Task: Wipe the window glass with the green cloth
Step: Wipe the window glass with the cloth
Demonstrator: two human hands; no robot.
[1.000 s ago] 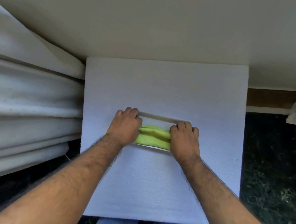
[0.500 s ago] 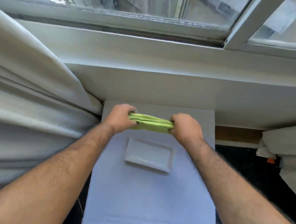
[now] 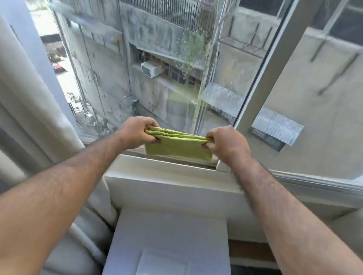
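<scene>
Nearest the camera, a small rectangular clear tray point(image 3: 162, 270) lies flat on the pale grey towel-covered stand point(image 3: 173, 235), nothing on it. Bare forearms reach forward over the stand toward the white painted window sill point(image 3: 169, 178). Cream pleated curtain point(image 3: 14, 117) hangs at left, another fold at far right. Above the sill, the left hand point(image 3: 135, 131) is closed, pinching the left end of the folded yellow-green terry cloth point(image 3: 179, 147); the right hand point(image 3: 226, 144) is closed, pinching its right end. Cloth is stretched taut between the two hands, long axis horizontal, running left-right and parallel to the sill; bunched folded edge is on top, a flat flap hangs down with its lower edge just at the bottom window track. Cloth sits in front of the lower part of the large clear window glass pane point(image 3: 153, 67), just left of the white vertical window frame bar point(image 3: 269, 63); contact with the glass cannot be told. Beyond the glass, grey concrete buildings, a railing, an air-conditioner box. Versus half a second ago: view has tilted up, glass now fills the upper frame; the cloth was then low over the stand near the tray, now raised to sill level at the pane; grip and horizontal orientation unchanged, flap now hanging open.
</scene>
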